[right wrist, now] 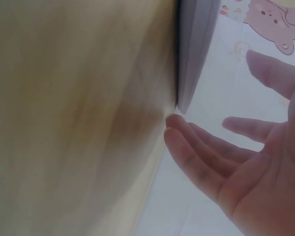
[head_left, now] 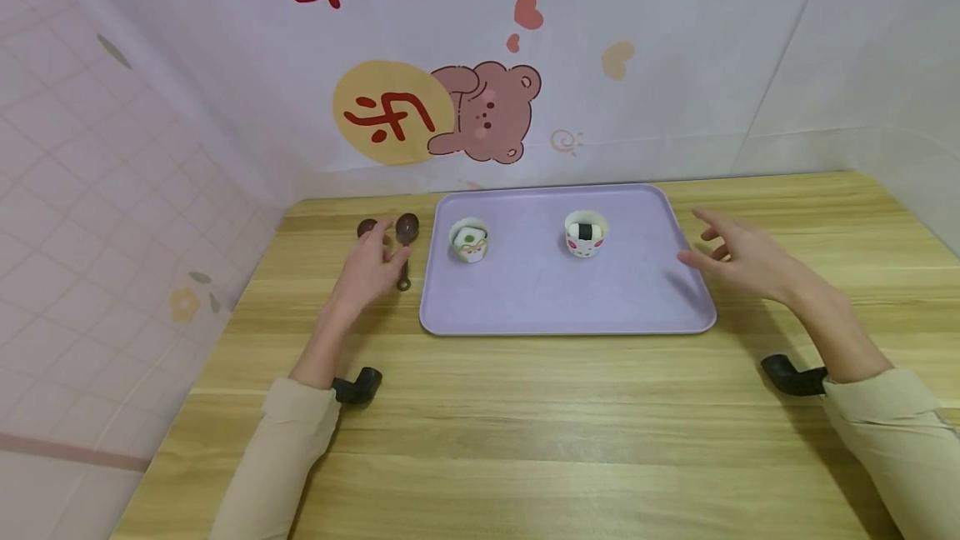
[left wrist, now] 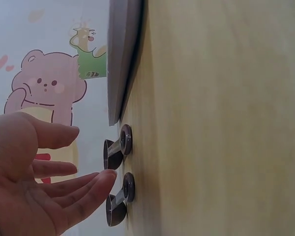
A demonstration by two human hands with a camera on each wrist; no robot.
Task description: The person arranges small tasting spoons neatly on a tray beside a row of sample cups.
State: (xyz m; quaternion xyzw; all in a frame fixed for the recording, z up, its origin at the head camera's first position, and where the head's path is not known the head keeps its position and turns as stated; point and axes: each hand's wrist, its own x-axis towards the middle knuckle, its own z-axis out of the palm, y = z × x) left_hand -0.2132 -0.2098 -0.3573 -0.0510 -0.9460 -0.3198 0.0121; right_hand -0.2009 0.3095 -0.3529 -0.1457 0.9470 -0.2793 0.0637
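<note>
Here, my relaxed hands flank a lilac tray

Just now my left hand (head_left: 367,269) hovers over two dark brown spoons at the left of the desk (head_left: 525,432), its fingers loosely bent and parted. It partly hides the left spoon (head_left: 367,227); the right spoon (head_left: 407,227) lies with its bowl at the far end and its ringed handle towards me. I cannot tell whether a fingertip touches either one.

My right hand (head_left: 753,262) is at the right edge of the tray (head_left: 525,302), fingers slack and spread, thumb overlapping the rim in the head view; contact there is unclear too.

On the tray, apart from each other, stand two small cups. The left cup (head_left: 473,253) carries an animal-face print and holds a white piece with a green dot (head_left: 470,237). The right cup (head_left: 583,247), spotted pink, holds a white piece with a black band (head_left: 586,232). Behind the desk, a pink bear (head_left: 491,111) decorates the wall.
</note>
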